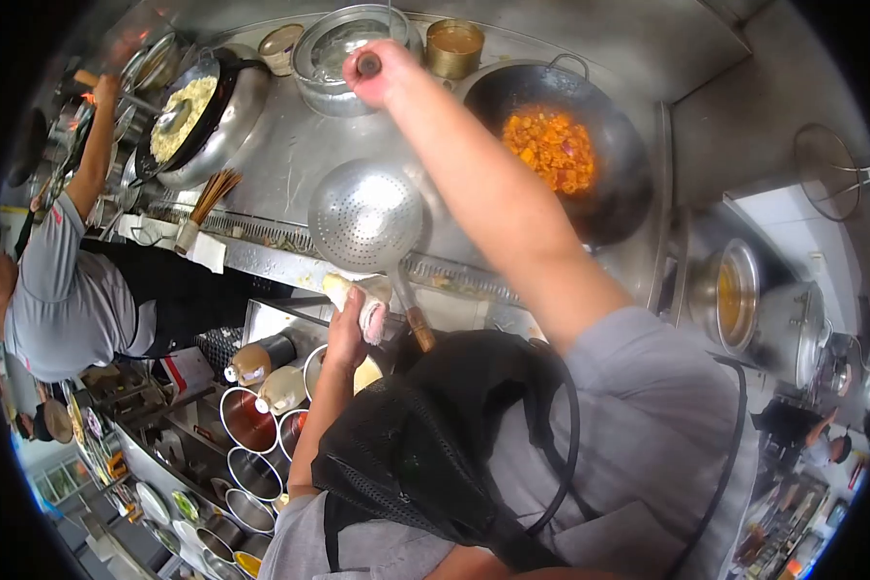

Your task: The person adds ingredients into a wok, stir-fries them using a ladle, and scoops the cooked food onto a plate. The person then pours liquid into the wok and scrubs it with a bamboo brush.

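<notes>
My right hand (382,72) is closed round the end of a wooden-tipped handle, above a metal pot of clear liquid (343,48). Lower down, my left hand (349,324) grips a folded cloth (369,307). Beside the cloth, a perforated metal strainer (365,215) lies on the steel counter, its wooden handle (419,329) pointing toward me. To the right of my right forearm, a dark wok (609,188) holds an orange-red diced dish (549,147). What the far end of the tool in my right hand touches is hard to make out.
A co-worker (77,300) at the left reaches over a wok of pale food (186,114). A brass-coloured can (453,48) stands behind the counter. Thin sticks (213,196) stand in a holder. Several round containers (249,418) are at lower left; a steel pot (735,295) is at right.
</notes>
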Demonstrator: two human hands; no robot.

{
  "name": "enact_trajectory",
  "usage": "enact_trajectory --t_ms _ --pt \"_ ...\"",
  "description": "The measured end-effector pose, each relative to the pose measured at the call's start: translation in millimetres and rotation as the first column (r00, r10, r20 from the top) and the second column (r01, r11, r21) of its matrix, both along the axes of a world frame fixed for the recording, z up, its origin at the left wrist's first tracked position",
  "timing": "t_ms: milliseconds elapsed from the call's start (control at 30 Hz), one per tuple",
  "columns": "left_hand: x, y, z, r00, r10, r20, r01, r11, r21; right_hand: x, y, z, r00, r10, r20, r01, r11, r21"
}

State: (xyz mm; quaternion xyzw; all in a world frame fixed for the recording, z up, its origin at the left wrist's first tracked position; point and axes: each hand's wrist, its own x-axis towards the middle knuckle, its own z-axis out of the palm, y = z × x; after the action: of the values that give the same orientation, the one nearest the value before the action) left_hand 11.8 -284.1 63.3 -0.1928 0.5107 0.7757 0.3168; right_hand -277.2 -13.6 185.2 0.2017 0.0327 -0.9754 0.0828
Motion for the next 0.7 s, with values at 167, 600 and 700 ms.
enact_trajectory --t_ms 167,600,700 --pt "-11 34 10 0.994 -0.052 -0.094 0.057 0.997 0.051 49 82 41 0.972 -0.045 -0.231 0.004 0.984 -0.177" --pt "59 201 -7 0.915 -0.398 0.071 0.38 0.906 0.185 464 306 -28 0.882 -0.455 0.12 -0.224 -0.184 0.957" --pt "67 252 7 0.881 -0.472 0.043 0.452 0.865 0.22 572 317 -81 0.888 -0.447 0.112 -0.357 -0.513 0.78"
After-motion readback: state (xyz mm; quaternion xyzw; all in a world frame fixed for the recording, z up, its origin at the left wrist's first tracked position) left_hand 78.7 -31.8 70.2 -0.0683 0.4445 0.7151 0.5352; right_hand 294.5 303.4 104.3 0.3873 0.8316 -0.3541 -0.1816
